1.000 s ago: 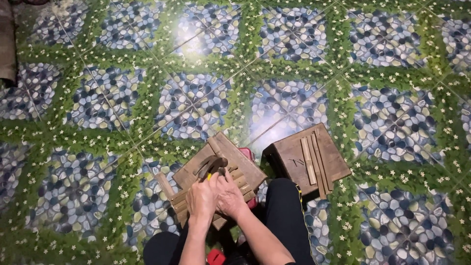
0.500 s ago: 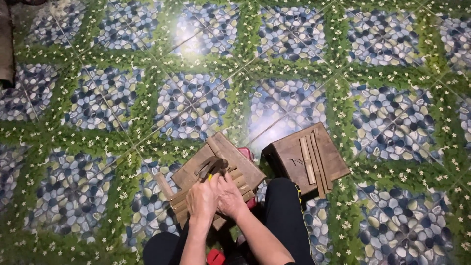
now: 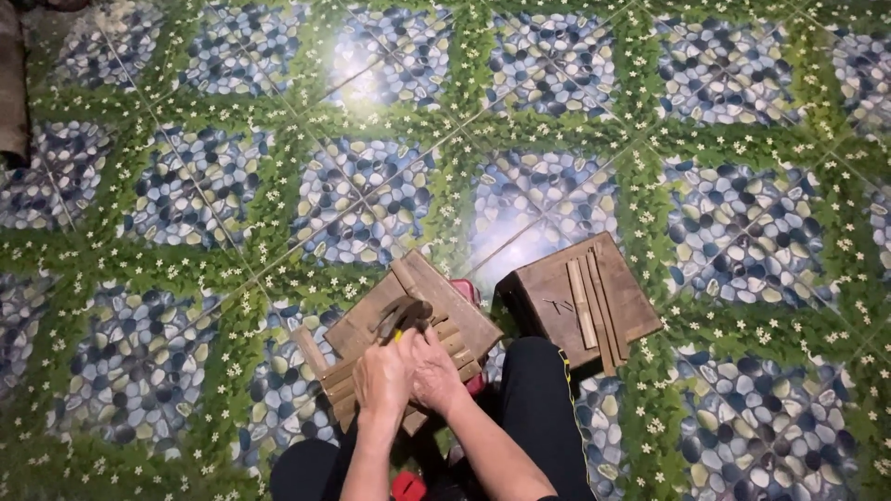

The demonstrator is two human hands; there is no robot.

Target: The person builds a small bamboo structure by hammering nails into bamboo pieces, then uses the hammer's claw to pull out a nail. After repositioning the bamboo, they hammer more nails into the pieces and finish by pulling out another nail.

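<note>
The fingers of both hands are closed together around a dark curved tool (image 3: 401,317), maybe a small blade or pliers, with a bit of yellow showing at the grip. The left hand (image 3: 382,378) and the right hand (image 3: 434,371) press side by side, touching each other, so I cannot tell which fingers carry the tool and which only steady it. The tool's head rests on a low wooden block (image 3: 419,325) made of boards and slats, which lies tilted on the floor between the person's knees.

Because the hands sit so near the working end, a slip of the tool could reach a finger — the danger comes from pushing hard on a small piece that is hidden under the palms. The block is not fixed to anything visible, so it may slide on the glossy tiled floor (image 3: 557,121) under force.

Just beside, to the right, stands a second wooden block (image 3: 548,297) with thin bamboo strips (image 3: 590,301) lying on top — a knock from the right knee (image 3: 543,371) could roll them off.
</note>
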